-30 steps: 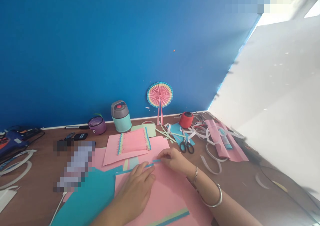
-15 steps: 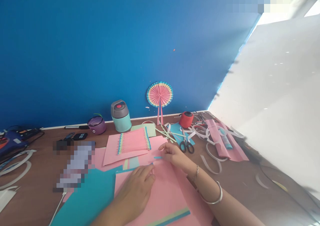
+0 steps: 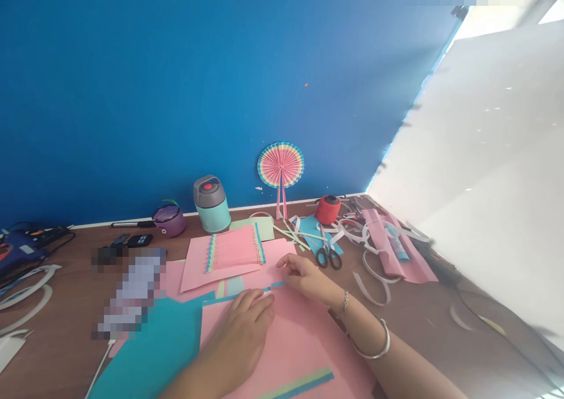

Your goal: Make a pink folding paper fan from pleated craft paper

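A large pink sheet [image 3: 293, 340] lies in front of me, with a green and blue stripe [image 3: 304, 384] near its lower edge. My left hand [image 3: 247, 331] rests flat on its left part, fingers extended near the top edge. At that edge runs a thin blue strip [image 3: 278, 284]. My right hand [image 3: 299, 272] is at the right end of this strip, fingers curled and pinched together; what they hold, if anything, is hidden. Behind the hands sits a pleated pink piece [image 3: 235, 247] with blue and yellow edges, on another pink sheet [image 3: 191, 270].
Scissors [image 3: 328, 255], a red round object [image 3: 328, 210] and white strips lie at the back right. A round paper fan [image 3: 281, 165] leans on the wall. A turquoise flask [image 3: 212, 208], purple cup [image 3: 170, 220] and teal sheet [image 3: 154, 346] are left.
The blue strip by my right hand has come down nearer the pink sheet's top edge. My left fingers have flattened slightly; the view has shifted a little.
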`<state>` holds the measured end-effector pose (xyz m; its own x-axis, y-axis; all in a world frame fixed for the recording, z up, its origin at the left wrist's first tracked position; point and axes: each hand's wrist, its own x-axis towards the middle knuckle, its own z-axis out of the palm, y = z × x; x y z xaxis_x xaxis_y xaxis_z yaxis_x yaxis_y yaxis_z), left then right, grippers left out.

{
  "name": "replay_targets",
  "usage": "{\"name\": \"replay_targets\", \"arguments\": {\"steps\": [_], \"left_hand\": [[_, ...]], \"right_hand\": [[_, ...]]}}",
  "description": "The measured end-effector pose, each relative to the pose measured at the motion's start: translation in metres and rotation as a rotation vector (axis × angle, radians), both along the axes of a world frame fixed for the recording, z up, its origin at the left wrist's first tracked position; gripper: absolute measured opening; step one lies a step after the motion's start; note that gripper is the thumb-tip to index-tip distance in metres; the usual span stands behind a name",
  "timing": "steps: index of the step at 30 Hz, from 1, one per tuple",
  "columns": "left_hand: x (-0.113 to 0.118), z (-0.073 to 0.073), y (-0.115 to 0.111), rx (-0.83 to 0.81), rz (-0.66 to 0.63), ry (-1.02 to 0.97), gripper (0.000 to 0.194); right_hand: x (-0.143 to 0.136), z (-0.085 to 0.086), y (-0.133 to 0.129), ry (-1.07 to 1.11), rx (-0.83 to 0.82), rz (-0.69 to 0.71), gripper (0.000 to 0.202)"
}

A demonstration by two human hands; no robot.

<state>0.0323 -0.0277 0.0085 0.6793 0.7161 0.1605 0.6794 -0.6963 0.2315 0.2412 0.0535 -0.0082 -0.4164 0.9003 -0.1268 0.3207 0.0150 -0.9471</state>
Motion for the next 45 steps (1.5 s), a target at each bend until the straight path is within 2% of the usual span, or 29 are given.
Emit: {"name": "replay_targets", "arguments": {"steps": [20, 32, 38, 45], "left_hand": [[0.0006, 0.0026, 0.0009, -0.012, -0.015, 0.023, 0.041], [-0.0003, 0.0002, 0.0027, 0.011, -0.021, 0.016, 0.042], [0.001, 0.0018, 0.0015, -0.022, 0.003, -0.011, 0.032], [0.0014, 0.003, 0.0004, -0.008, 0.023, 0.051, 0.027]], "right_hand": [[-0.0044, 0.0061, -0.0015, -0.12, 0.039, -0.008, 0.031], [-0.0045, 0.0008, 0.0002, -0.147, 0.072, -0.014, 0.032], [-0.0053, 0.0033, -0.0006, -0.161, 0.086, -0.021, 0.033], [-0.006, 0.0031, -0.0016, -0.206, 0.082, -0.023, 0.034]]}}
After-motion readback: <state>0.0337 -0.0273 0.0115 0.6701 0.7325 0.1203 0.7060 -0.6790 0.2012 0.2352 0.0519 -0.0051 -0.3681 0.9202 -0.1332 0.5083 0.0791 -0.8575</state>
